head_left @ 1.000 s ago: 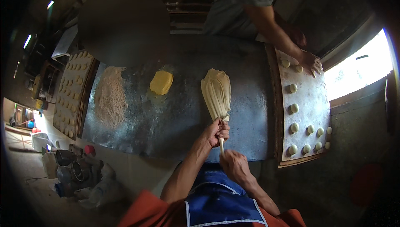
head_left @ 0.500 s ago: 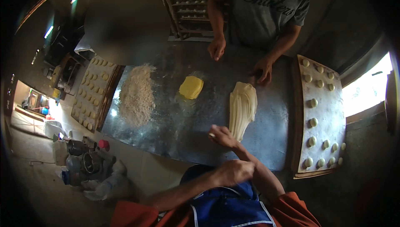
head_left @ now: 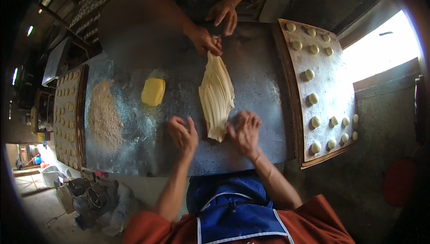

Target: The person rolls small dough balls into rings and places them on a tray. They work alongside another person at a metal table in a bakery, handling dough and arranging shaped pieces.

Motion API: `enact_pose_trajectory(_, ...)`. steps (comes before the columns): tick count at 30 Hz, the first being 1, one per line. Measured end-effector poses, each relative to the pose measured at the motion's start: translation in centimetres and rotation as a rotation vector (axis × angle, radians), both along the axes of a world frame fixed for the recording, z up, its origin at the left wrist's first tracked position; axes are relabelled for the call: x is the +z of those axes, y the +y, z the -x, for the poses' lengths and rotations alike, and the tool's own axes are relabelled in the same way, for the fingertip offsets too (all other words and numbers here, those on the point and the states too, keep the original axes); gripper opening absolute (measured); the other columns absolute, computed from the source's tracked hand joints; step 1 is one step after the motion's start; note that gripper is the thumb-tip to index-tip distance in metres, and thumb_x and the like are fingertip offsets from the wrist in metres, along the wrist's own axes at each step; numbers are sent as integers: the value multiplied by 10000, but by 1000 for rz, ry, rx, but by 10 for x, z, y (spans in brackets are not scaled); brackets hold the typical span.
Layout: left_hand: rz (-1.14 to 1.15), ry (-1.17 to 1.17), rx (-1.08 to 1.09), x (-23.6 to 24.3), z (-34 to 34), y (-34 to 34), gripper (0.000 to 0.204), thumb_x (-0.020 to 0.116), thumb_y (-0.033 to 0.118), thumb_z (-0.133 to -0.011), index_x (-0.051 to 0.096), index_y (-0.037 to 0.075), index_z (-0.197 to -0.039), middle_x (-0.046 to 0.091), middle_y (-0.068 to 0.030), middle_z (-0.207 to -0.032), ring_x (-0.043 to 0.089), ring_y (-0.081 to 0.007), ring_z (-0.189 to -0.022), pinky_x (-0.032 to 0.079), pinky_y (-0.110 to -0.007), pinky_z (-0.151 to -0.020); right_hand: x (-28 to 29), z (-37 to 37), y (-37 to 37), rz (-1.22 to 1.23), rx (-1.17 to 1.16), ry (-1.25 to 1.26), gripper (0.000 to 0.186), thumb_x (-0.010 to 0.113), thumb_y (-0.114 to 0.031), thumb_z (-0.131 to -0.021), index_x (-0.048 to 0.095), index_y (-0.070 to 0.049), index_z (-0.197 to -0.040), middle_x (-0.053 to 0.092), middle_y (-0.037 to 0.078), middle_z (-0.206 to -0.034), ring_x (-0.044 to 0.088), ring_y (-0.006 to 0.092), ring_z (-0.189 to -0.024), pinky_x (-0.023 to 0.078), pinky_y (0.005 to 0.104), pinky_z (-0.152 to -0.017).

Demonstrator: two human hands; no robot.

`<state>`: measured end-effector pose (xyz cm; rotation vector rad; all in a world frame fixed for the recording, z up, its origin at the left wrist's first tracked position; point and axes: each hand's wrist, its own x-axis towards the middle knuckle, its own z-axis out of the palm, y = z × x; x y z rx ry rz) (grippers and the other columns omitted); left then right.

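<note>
A long, ridged piece of pale dough [head_left: 216, 94] lies lengthwise across the metal-topped table [head_left: 260, 87]. On the left of its near end, my left hand [head_left: 183, 134] is open, thumb and fingers apart, holding nothing. Close by the dough's right edge, my right hand [head_left: 245, 132] is open too, its fingers spread and its thumb near the dough; whether they touch I cannot tell. Across the table a co-worker's hand [head_left: 206, 41] grips the narrow far end. That person's other hand [head_left: 224, 15] hangs loosely beside it.
Left of the dough sit a yellow block of fat or dough [head_left: 153, 92] and a heap of flour [head_left: 105, 116]. Boards with round dough pieces flank the table, one at right [head_left: 329, 91], one at left [head_left: 74, 78]. Containers [head_left: 89, 194] crowd the floor at lower left.
My hands, crossed at the near edge before, are now apart on either side of the dough's near end. The co-worker has taken hold of its far end. The view has shifted.
</note>
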<state>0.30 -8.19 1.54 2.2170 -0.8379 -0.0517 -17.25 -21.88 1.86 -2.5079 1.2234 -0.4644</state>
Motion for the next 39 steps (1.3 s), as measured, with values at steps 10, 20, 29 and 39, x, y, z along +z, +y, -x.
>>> enact_pose_trajectory(10, 22, 17, -93, 0, -9, 11, 250, 702, 98, -909, 494, 30, -1030, 549, -187, -976, 571, -379, -912, 460, -466, -826, -4, 29, -57, 28, 118, -89, 501, 773, -403, -833, 536, 2, -1008, 530, 202, -1000, 515, 382, -926, 422, 489, -840)
enact_pose_trajectory(20, 9, -14, 9, -10, -26, 20, 277, 724, 134, -897, 488, 42, -1011, 545, -168, -960, 559, -373, -893, 447, -465, -803, 5, 57, -54, 115, 316, -44, 304, 725, -267, -842, 551, -22, -884, 541, 186, -919, 537, 363, -875, 410, 446, -818)
enact_pose_trajectory(29, 9, 115, -32, 18, -33, 32, 276, 722, 131, -903, 486, 34, -1010, 561, -172, -938, 583, -373, -898, 469, -455, -807, 1, 73, -71, 52, 217, -100, 283, 706, -190, -838, 520, -16, -961, 518, 175, -857, 516, 371, -810, 412, 485, -726)
enact_pose_trajectory(39, -32, -41, -15, 2, -27, 58, 276, 731, 127, -891, 514, 27, -1031, 568, -173, -960, 598, -370, -904, 473, -484, -801, -2, 85, -65, 100, 120, -76, 327, 754, -168, -783, 508, -9, -930, 501, 178, -901, 507, 384, -889, 422, 514, -712)
